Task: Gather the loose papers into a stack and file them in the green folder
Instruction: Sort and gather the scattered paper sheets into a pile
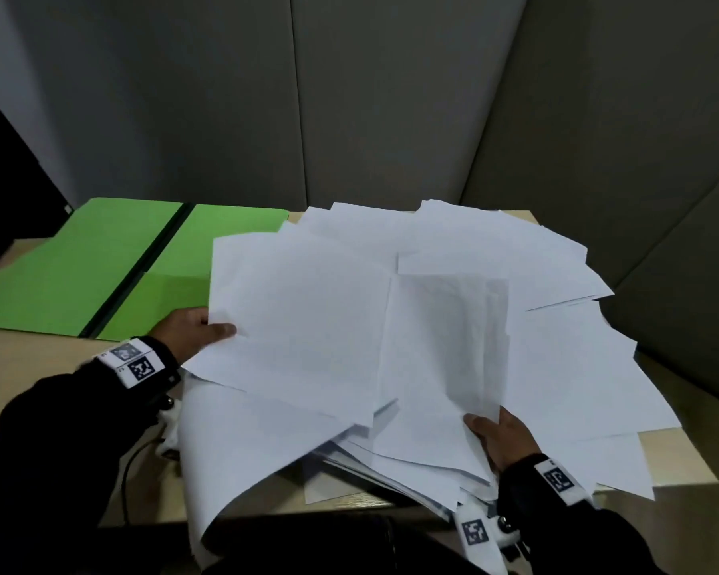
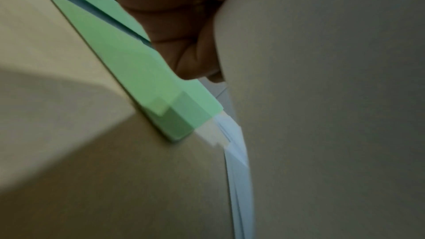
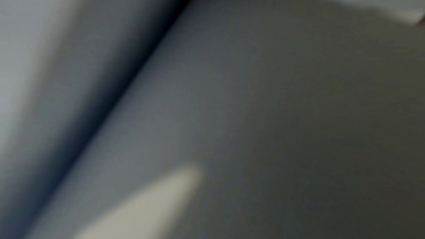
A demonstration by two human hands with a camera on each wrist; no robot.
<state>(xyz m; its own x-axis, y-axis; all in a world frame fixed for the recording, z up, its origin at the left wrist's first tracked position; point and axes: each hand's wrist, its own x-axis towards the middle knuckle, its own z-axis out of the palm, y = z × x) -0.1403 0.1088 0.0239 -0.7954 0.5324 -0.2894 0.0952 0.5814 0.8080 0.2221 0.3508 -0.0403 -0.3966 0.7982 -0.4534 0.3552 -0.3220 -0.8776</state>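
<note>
Two hands are working a big messy fan of white papers (image 1: pixel 453 309) on the beige desk (image 1: pixel 38 363), head view first. The left hand (image 1: pixel 192 332) pinches the left edge of a lifted bunch, thumb on top and fingers hidden underneath. The right hand (image 1: pixel 501 437) holds the near edge of another sheet, thumb over it, rest of the fingers out of sight. Sheets point every which way, no common long axis; some hang over the near and right desk edges. The green folder (image 1: pixel 100 276) lies open and flat at the left rear, its dark spine running near-to-far, right flap partly under the papers. Grey partition panels (image 1: pixel 391 97) close off the back and right. Bare desk shows only at near left.

Left wrist view: fingers (image 2: pixel 179 39) curled against the underside of a sheet (image 2: pixel 322 97), the folder (image 2: pixel 128 57) just beside them, a thin stack of sheet edges below.

Right wrist view: basically blur, grey paper (image 3: pixel 276 97) filling the frame, so can't tell the grip from here.
</note>
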